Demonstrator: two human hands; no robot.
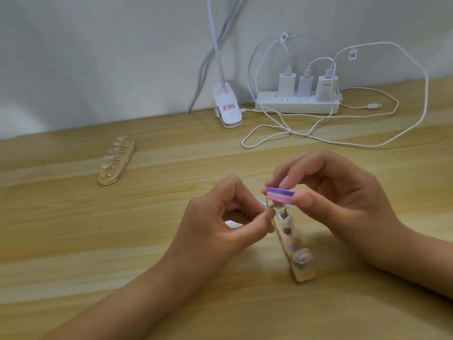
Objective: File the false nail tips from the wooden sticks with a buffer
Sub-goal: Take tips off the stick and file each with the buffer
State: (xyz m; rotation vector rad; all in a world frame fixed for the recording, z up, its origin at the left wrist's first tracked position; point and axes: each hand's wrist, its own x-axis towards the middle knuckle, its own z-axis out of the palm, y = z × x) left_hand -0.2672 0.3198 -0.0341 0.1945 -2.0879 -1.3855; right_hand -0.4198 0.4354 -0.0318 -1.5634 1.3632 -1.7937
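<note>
far stick (107,179): left, well away from the hands, flat on the table (73,241); five clear tips on metal pins in a row along it.
left hand (208,231): thumb and index tips pressed together, pinching the pin of one tip; other fingers curled under; forearm low over the table.
lamp clip (228,106): white, at the table's back edge by the wall, gooseneck running up out of view.
tip (348,205): clear, held up off the table on its pin, directly under the buffer and touching or almost touching it; can't tell which.
near stick (305,274): between the hands, running from below the held tip toward the camera; several pins on it, one large clear tip near the close end, others blurred.
power strip (297,104): white, by the wall, three chargers plugged in, white cables looping over the table to the right.
buffer (354,195): small block, purple/white/pink layers, held level above the tip.
right hand (355,177): thumb below, fingertips above, gripping the buffer.
</note>
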